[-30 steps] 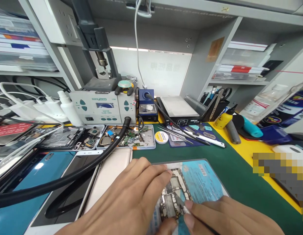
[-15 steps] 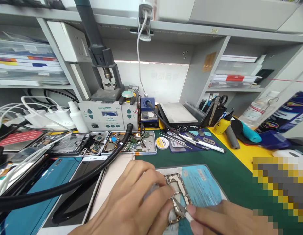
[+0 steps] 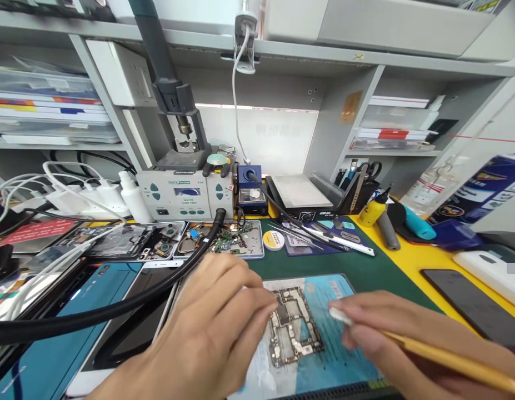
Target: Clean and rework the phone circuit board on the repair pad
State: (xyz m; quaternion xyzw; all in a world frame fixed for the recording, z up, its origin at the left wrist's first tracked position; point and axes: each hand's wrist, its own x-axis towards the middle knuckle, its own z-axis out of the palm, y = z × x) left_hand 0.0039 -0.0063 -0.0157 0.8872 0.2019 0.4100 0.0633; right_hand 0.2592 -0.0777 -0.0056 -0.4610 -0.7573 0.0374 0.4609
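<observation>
A bare phone circuit board (image 3: 294, 326) lies on a blue and grey sheet (image 3: 336, 355) on the green mat. My left hand (image 3: 213, 339) rests on the board's left edge, its fingers curled and pressing on it. My right hand (image 3: 390, 339) hovers just right of the board, closed on a yellow-handled tool (image 3: 440, 355) whose pale tip (image 3: 339, 315) points left, lifted clear of the board.
A black hose (image 3: 128, 303) crosses several phones at the left. Two trays of small parts (image 3: 224, 240) sit behind, then a hot-air station (image 3: 180, 194), a soldering stand (image 3: 251, 191) and a heating plate (image 3: 301, 194). Tweezers (image 3: 319, 236) lie beyond the board; a dark phone (image 3: 469, 303) at right.
My right hand has drawn back to the right and lifted the tool's tip off the board. The view has tilted up a little; my left hand stays on the board.
</observation>
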